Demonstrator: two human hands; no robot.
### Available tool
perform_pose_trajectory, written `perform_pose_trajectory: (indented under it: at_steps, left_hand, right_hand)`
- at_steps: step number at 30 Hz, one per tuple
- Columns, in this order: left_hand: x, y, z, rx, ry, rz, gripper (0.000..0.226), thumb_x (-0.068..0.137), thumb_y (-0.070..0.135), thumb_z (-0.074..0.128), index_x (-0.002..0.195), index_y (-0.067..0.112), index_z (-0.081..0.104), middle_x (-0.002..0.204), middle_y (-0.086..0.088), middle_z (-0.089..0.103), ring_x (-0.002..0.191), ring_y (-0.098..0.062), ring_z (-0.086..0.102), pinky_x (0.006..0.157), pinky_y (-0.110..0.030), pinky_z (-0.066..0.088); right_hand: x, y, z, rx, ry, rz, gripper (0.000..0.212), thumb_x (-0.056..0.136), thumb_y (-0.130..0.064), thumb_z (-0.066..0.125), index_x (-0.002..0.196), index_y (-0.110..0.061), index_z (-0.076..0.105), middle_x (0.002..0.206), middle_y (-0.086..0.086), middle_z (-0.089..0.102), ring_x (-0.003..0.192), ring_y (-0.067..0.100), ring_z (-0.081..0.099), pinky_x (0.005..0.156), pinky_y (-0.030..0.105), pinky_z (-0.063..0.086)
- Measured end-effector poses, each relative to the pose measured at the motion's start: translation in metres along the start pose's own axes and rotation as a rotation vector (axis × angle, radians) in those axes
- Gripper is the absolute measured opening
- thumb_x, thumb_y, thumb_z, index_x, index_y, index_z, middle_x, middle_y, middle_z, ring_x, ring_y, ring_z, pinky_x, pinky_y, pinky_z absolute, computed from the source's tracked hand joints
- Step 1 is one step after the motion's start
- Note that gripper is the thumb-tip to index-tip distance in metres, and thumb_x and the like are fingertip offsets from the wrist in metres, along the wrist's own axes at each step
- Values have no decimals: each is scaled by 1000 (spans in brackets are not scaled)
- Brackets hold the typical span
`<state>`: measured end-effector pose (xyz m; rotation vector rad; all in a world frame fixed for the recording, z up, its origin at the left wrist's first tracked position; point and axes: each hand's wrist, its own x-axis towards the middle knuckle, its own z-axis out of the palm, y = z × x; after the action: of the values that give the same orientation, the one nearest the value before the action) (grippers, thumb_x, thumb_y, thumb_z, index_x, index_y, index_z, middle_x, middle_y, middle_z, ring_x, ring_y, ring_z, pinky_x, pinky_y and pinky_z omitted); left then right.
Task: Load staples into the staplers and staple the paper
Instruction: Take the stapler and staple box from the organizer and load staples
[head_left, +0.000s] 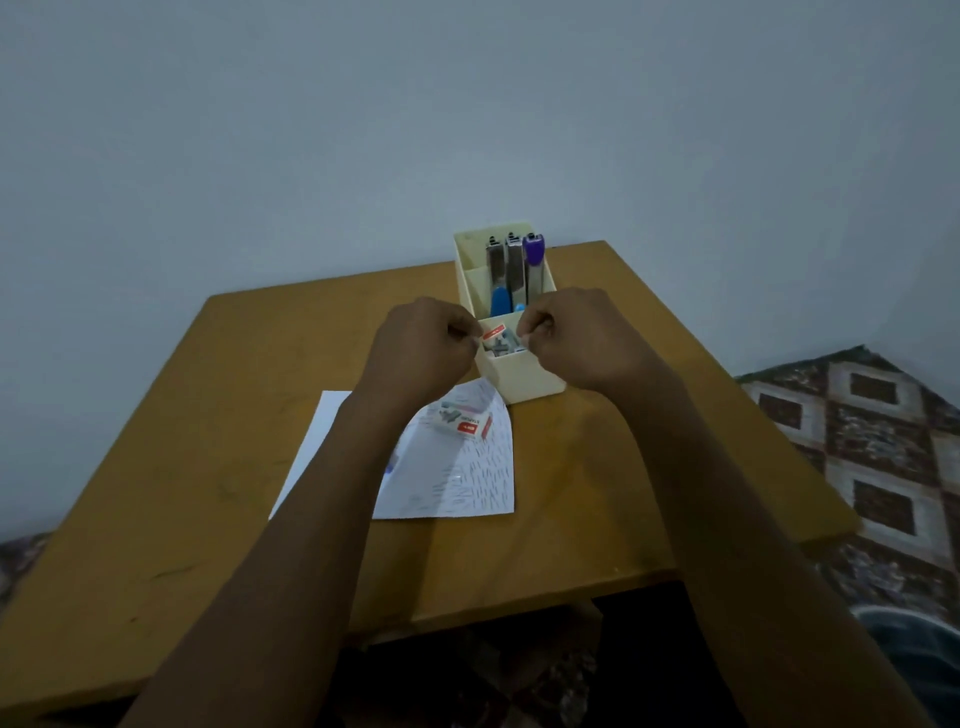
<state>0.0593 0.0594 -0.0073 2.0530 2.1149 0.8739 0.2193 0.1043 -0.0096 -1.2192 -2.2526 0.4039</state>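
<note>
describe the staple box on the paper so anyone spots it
On the wooden table, a paper sheet lies before the cream organizer. The staple box lies flat on it, white with a red end; the other box sits inside the organizer.

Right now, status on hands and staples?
Left hand, right hand curled at staple box in organizer front compartment, grip unclear. Staplers upright behind. Second box on paper.

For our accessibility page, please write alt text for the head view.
The left hand and right hand pinch a staple box at the front of a cream organizer holding staplers; a second staple box lies on paper on the wooden table.
</note>
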Motion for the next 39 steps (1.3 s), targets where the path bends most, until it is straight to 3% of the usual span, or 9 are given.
perform_pose_trajectory:
  at_steps: [8, 12, 15, 20, 25, 29, 33, 39]
  left_hand:
    - [-6, -14, -2, -55, -6, -26, 16, 87, 14, 61, 98, 17, 72, 99, 2, 69, 83, -8, 55, 62, -8, 34]
    - [-19, -33, -4, -16, -292, -57, 32, 81, 12, 71, 111, 23, 66, 119, 4, 61, 95, -11, 54, 64, -12, 40]
    - [-29, -41, -3, 100, -481, 25, 45, 80, 17, 74, 123, 21, 62, 128, 2, 58, 100, -8, 47, 71, -15, 39]
    - [-34, -50, -4, 67, -395, 25, 37, 81, 17, 73, 117, 15, 65, 117, -4, 62, 93, -12, 52, 79, -25, 44]
    - [-30, -76, -15, 38, -305, -16, 38, 82, 10, 70, 120, 12, 62, 116, -7, 61, 99, -18, 56, 82, -29, 48]
    - [-26, -100, -20, -33, -179, -81, 35, 81, 22, 75, 114, 18, 64, 112, 0, 63, 91, -9, 58, 69, -15, 47]
    - [-19, -113, -25, -90, -113, -120, 33, 79, 16, 76, 110, 16, 66, 110, 2, 63, 85, -9, 58, 61, -6, 41]
    - [-5, -125, -21, -149, -118, -128, 32, 77, 14, 77, 107, 17, 67, 111, 2, 65, 85, -13, 63, 69, -17, 47]
  right_hand:
    - [-7, 0, 14, 50, 52, 16, 18, 89, -9, 57, 104, -12, 66, 101, 2, 64, 86, 7, 52, 76, 16, 41]
    - [-20, -10, 17, 128, 145, -45, 10, 86, -11, 62, 96, -12, 64, 89, -2, 61, 77, 8, 55, 72, 20, 49]
    - [-27, -16, 26, 120, 0, -45, 8, 87, -12, 62, 94, -14, 64, 88, -2, 65, 78, 9, 58, 76, 22, 51]
    - [-31, -28, 53, 65, -131, -74, 16, 87, -13, 59, 103, -13, 60, 102, 5, 66, 94, 17, 60, 83, 30, 51]
    - [-19, -42, 72, 73, -98, -77, 23, 86, -14, 62, 107, -13, 54, 111, 5, 59, 100, 18, 56, 83, 29, 48]
    - [0, -45, 83, 89, -129, -63, 29, 87, -13, 62, 113, -16, 50, 115, 4, 57, 101, 15, 55, 82, 25, 48]
    - [19, -41, 88, 76, -173, -16, 35, 89, -14, 59, 122, -18, 48, 122, 4, 56, 104, 17, 56, 91, 30, 49]
    - [43, -22, 87, 122, -132, 7, 21, 89, -14, 59, 110, -18, 55, 97, -3, 58, 80, 7, 53, 68, 13, 41]
